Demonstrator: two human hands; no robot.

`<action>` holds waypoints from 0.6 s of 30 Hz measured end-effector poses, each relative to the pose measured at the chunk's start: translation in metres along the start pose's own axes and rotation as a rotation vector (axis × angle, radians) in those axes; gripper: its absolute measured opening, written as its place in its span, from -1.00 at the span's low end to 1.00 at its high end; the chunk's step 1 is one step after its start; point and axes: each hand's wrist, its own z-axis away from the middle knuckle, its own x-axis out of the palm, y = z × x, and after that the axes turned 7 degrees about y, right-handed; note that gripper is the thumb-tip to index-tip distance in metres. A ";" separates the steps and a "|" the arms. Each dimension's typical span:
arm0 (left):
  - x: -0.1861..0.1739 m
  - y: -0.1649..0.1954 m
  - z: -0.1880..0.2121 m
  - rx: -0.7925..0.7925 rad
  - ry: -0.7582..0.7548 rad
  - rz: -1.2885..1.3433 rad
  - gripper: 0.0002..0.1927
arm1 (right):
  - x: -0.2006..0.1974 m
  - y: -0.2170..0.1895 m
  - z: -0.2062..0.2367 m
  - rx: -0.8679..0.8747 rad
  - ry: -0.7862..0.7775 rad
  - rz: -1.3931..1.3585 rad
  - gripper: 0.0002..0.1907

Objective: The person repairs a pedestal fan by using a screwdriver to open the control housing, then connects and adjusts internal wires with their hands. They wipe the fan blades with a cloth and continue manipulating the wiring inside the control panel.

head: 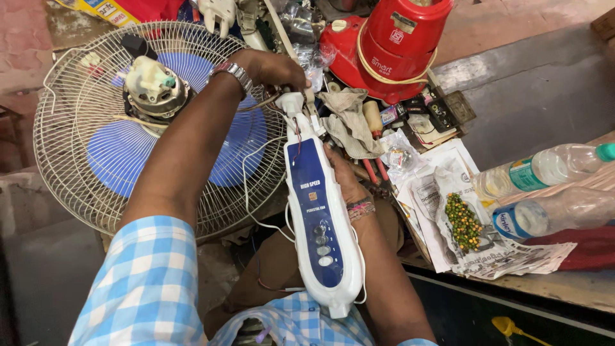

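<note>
- White-and-blue plastic fan control column (320, 230): centre, across the lap, wires exposed at far end.
- Right hand (343, 176): clamped beneath it; best kept steady.
- Left hand (272, 67): closed at its far tip.
- Wire-caged blue fan (115, 147): left.

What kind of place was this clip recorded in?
Most likely a small appliance repair stall. The left hand and right hand work on an opened white and blue fan control housing, beside a dismantled fan with wire guard, a red mixer base and a cluttered workbench.
</note>
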 end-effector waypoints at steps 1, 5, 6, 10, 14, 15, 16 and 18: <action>-0.001 0.000 0.001 0.023 0.007 -0.007 -0.61 | -0.001 0.000 0.000 -0.007 0.005 0.003 -0.51; -0.007 -0.010 0.003 0.108 0.130 -0.046 -0.71 | -0.004 -0.001 0.000 0.001 -0.029 -0.019 -0.51; -0.007 -0.013 0.002 0.138 0.124 -0.075 -0.74 | -0.004 -0.002 0.000 0.013 -0.053 -0.032 -0.51; 0.000 -0.022 -0.011 0.258 0.151 -0.273 -0.73 | 0.000 -0.004 0.002 -0.004 -0.039 -0.029 -0.50; 0.011 -0.021 -0.016 0.326 0.127 -0.364 -0.61 | 0.004 -0.004 0.005 0.022 -0.008 -0.032 -0.50; 0.016 -0.020 -0.015 0.370 0.193 -0.326 -0.71 | 0.005 -0.004 0.006 0.023 -0.001 -0.029 -0.50; 0.020 -0.017 -0.010 0.413 0.258 -0.289 -0.74 | 0.005 -0.004 0.006 0.008 0.013 -0.016 -0.50; 0.035 -0.009 0.006 0.513 0.798 -0.480 -0.70 | 0.005 -0.004 0.007 -0.019 0.043 0.007 -0.50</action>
